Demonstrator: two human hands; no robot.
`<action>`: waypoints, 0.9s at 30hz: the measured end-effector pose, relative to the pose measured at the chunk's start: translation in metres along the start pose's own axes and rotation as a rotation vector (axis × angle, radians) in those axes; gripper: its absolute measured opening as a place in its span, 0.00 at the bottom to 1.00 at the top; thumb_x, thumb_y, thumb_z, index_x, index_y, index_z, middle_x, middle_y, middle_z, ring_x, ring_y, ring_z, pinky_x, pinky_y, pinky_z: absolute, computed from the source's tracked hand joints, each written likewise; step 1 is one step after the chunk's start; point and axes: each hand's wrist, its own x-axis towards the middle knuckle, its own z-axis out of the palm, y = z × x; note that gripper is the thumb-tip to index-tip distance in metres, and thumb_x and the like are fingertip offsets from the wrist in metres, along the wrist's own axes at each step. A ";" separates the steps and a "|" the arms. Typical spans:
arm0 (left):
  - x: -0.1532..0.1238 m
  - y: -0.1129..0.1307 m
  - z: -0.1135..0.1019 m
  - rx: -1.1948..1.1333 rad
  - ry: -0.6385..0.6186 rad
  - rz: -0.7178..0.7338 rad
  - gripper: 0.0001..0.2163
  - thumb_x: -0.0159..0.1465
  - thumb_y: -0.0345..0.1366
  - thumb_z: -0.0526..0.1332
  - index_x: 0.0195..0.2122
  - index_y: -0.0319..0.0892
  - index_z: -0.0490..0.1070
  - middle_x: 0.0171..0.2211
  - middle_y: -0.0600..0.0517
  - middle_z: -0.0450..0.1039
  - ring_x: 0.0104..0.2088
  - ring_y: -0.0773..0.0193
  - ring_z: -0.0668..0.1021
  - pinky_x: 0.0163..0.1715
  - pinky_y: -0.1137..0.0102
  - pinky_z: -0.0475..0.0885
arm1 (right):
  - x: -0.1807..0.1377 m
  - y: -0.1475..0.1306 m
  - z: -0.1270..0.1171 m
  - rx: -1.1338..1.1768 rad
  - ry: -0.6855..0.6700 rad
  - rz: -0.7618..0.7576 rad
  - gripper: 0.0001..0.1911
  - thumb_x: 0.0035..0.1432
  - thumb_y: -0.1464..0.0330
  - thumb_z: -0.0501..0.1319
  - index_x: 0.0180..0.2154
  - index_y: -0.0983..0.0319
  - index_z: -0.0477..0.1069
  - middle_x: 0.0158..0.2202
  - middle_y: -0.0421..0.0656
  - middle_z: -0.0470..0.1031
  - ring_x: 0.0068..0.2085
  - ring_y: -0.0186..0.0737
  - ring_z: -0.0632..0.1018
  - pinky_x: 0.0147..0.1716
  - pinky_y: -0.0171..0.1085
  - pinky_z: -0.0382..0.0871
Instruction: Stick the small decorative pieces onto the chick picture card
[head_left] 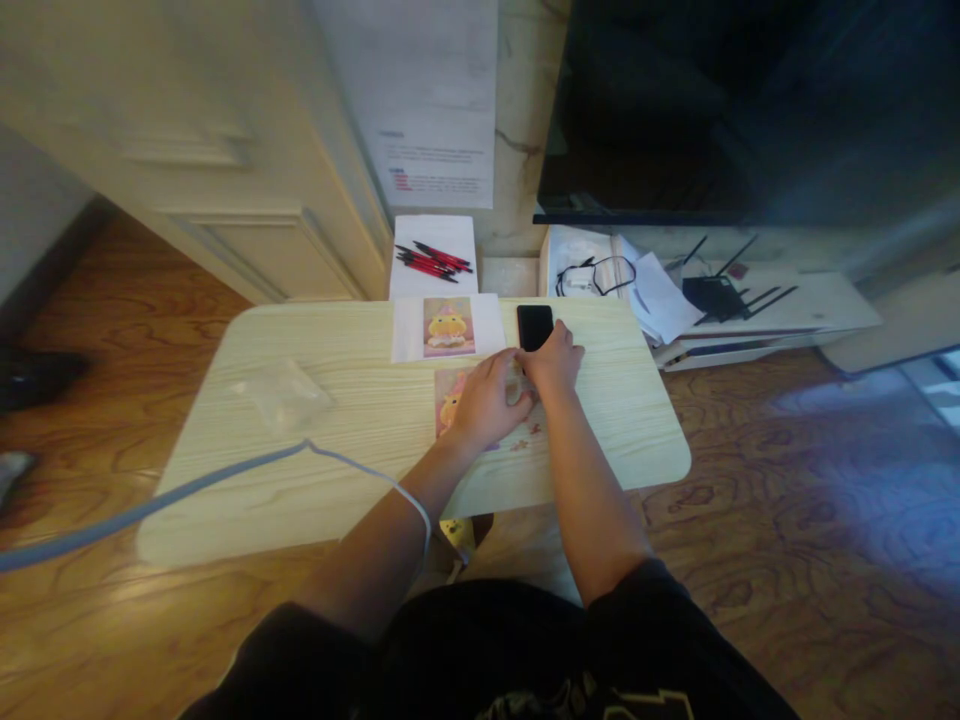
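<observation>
My left hand [486, 402] lies over the right part of a jigsaw puzzle [448, 395] with a yellow and pink cartoon figure, covering much of it. Its fingers reach forward, and the thumb stands apart from them. My right hand [553, 367] is bent inward with its fingertips pinched beside the left index finger; whatever is between them is hidden. A few loose puzzle pieces [520, 445] lie near my left thumb. Just past my right hand is a black phone [535, 326]. Beyond the puzzle, a white sheet [409, 330] bears a printed picture [448, 327] of the same figure.
A clear plastic bag [285, 396] rests on the left of the wooden table [360, 400]. A grey cable [187, 487] crosses the front left to my left arm. Red pens [433, 262] lie behind the table; a router [716, 298] and papers [660, 300] sit on the right cabinet.
</observation>
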 end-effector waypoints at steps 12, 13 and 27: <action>-0.004 -0.002 -0.009 0.074 -0.004 -0.030 0.31 0.62 0.38 0.64 0.66 0.39 0.61 0.62 0.40 0.70 0.63 0.49 0.73 0.64 0.53 0.70 | -0.013 0.002 -0.016 0.024 -0.041 0.085 0.51 0.51 0.51 0.68 0.69 0.63 0.53 0.65 0.59 0.65 0.61 0.67 0.67 0.56 0.62 0.65; -0.007 -0.004 -0.010 0.080 0.002 -0.029 0.31 0.62 0.39 0.64 0.66 0.38 0.61 0.62 0.40 0.70 0.63 0.49 0.72 0.65 0.53 0.69 | -0.017 0.004 -0.019 0.031 -0.044 0.094 0.52 0.50 0.50 0.68 0.69 0.63 0.52 0.66 0.59 0.64 0.62 0.67 0.67 0.57 0.63 0.64; -0.070 -0.039 -0.048 0.209 0.067 -0.013 0.25 0.65 0.41 0.61 0.63 0.43 0.66 0.63 0.44 0.70 0.64 0.51 0.72 0.66 0.55 0.67 | -0.073 0.038 -0.026 0.137 -0.009 -0.043 0.50 0.51 0.51 0.70 0.67 0.65 0.57 0.64 0.58 0.66 0.62 0.64 0.68 0.60 0.54 0.64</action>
